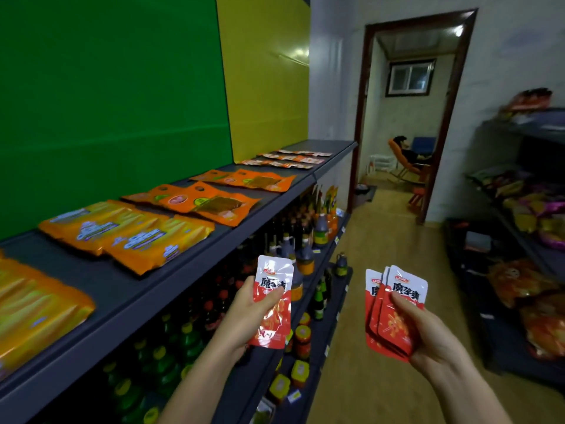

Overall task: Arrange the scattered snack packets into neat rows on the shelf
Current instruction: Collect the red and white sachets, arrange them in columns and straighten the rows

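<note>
Our left grip (253, 313) pinches one red-and-white foil snack packet (274, 296), right grip (428, 335) a fanned stack (394, 313); we should lay each flat, edges squared, on the dark grey shelf (116, 286).

Counts: single red-white packet (275, 270) lower centre; red-white stack (397, 325) lower right, about 3. Yellow-orange packs (128, 234) at left: at least 3. Far small packets (290, 159): uncountable.

glossy plastic snack packets (273, 301), matt dark shelf (195, 270) (probably metal)
</note>
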`<action>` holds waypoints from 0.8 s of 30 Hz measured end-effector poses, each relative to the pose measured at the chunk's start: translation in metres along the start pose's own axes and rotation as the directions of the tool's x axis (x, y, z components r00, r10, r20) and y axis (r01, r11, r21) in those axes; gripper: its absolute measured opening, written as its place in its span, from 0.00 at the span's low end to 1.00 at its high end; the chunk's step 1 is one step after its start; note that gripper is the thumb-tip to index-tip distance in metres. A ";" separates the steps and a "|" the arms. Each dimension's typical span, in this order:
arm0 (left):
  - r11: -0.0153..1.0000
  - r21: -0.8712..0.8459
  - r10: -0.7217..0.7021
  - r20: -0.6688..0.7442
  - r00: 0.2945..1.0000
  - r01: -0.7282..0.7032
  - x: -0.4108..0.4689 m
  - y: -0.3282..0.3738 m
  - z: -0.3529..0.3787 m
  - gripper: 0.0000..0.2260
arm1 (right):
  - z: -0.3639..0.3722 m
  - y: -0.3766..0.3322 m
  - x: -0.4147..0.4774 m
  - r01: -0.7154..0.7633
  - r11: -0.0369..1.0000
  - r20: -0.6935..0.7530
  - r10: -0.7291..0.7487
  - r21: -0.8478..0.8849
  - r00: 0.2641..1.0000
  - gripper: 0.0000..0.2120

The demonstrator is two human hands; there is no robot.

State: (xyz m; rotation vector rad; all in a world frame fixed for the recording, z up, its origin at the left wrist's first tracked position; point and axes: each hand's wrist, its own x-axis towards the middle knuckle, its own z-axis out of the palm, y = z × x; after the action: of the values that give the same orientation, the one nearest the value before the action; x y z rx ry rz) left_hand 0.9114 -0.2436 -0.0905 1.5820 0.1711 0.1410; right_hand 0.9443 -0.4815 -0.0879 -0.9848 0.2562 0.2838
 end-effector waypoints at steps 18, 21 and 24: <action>0.998 0.038 -0.044 0.092 0.995 0.041 0.255 0.006 0.096 0.11 | -0.003 -0.110 0.221 0.038 0.999 -0.018 -0.038 -0.002 0.999 0.02; 0.999 0.035 -0.035 0.081 0.996 0.032 0.291 0.005 0.119 0.09 | -0.011 -0.131 0.261 0.023 1.000 0.001 -0.023 -0.015 1.000 0.01; 0.999 0.023 -0.041 0.041 0.998 0.040 0.331 0.005 0.146 0.08 | -0.023 -0.160 0.306 0.017 0.999 0.019 -0.016 -0.035 1.000 0.01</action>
State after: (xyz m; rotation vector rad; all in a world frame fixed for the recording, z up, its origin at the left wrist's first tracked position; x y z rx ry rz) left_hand 1.2651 -0.3219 -0.0941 1.6016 0.1730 0.0749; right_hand 1.2840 -0.5480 -0.0794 -1.0176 0.2267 0.2832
